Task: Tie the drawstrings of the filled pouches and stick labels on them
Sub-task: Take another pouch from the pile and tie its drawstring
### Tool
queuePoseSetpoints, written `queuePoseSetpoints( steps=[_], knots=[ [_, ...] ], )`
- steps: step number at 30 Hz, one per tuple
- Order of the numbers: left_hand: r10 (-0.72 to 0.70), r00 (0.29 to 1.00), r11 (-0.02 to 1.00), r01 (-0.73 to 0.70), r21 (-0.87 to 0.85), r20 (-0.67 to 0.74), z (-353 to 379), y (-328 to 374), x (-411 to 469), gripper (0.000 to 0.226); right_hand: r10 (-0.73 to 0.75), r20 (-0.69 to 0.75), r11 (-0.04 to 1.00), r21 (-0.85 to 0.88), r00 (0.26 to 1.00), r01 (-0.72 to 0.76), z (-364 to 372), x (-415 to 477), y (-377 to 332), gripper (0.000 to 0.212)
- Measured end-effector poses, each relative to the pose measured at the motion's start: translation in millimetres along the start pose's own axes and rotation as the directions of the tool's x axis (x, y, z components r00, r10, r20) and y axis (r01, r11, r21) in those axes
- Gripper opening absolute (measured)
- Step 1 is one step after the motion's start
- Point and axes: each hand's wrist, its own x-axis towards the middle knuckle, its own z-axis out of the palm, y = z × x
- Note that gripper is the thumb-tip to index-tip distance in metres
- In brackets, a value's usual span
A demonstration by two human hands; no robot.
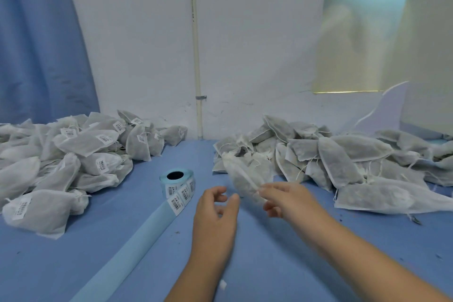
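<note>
**Two hands, one pouch picked up**

Right hand [289, 201] pinches the near end of a pouch [244, 176], fingers curled on it. The pouch is blurred & slants up and away from the fingers, in front of the plain pile [343, 162]; can't tell if its string is tied.

Left hand [215, 206] is just left of the right one w/ a small gap btw them. Its fingers are loosely curled, thumb apart, holding nothing & not touching the pouch.

Label roll [177, 180] stands on the blue worktop [269, 265] just ahead-left of the left hand, barcodes facing out. Its backing strip [127, 250] runs back toward the person, left of the left forearm.

Labelled pile [68, 154] lies well left of the left hand. The plain pile spreads ahead & right of the right hand, loose strings showing.

White scrap [222, 284] lies right by the left forearm. Beyond both hands is a white wall [147, 44] w/ a pipe [196, 56].
</note>
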Motion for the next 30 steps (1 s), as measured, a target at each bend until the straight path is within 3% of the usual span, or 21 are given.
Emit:
queuePoseSetpoints(
  steps=[2,5,8,11,15,18,21,23,25,30],
  knots=[
    [0.031,0.998,0.999,-0.031,-0.016,0.047,1,5,-4,0.022,-0.047,0.006,0.991,-0.121,0.999,0.048,6,-24,3,0.021],
    [0.008,0.995,0.992,0.005,-0.125,0.102,2,11,-10,0.019,-0.246,0.064,0.906,-0.340,0.967,0.253,19,-52,8,0.009],
    [-0.007,0.996,0.995,0.016,-0.100,0.084,1,13,-16,0.018,-0.349,0.172,0.838,-0.383,0.921,0.389,28,-67,18,0.031],
    [-0.029,0.999,0.998,0.031,-0.046,0.039,-2,14,-15,0.013,-0.377,0.193,0.810,-0.406,0.906,0.424,26,-72,25,0.035],
    [-0.022,1.000,1.000,0.022,-0.006,-0.001,-6,18,-13,0.008,-0.356,-0.041,0.886,-0.333,0.933,0.324,8,-65,27,0.026],
    [0.077,0.993,0.993,-0.085,0.083,0.092,-7,22,-19,0.017,-0.266,-0.177,0.948,-0.223,0.948,0.225,-8,-59,24,0.032],
    [0.293,0.917,0.885,-0.367,0.287,0.271,-5,23,-27,0.024,-0.140,-0.129,0.987,-0.091,0.982,0.129,-18,-54,23,0.042],
    [0.392,0.852,0.803,-0.501,0.324,0.347,-1,24,-32,0.021,-0.148,-0.092,0.984,-0.112,0.985,0.138,-21,-52,24,0.024],
    [0.427,0.823,0.758,-0.552,0.347,0.375,1,24,-34,0.020,-0.176,-0.102,0.977,-0.141,0.979,0.161,-23,-52,24,0.012],
    [0.465,0.841,0.661,-0.538,0.523,0.277,0,25,-30,0.029,-0.125,-0.180,0.991,-0.062,0.976,0.115,-23,-51,23,0.025]
  ],
)
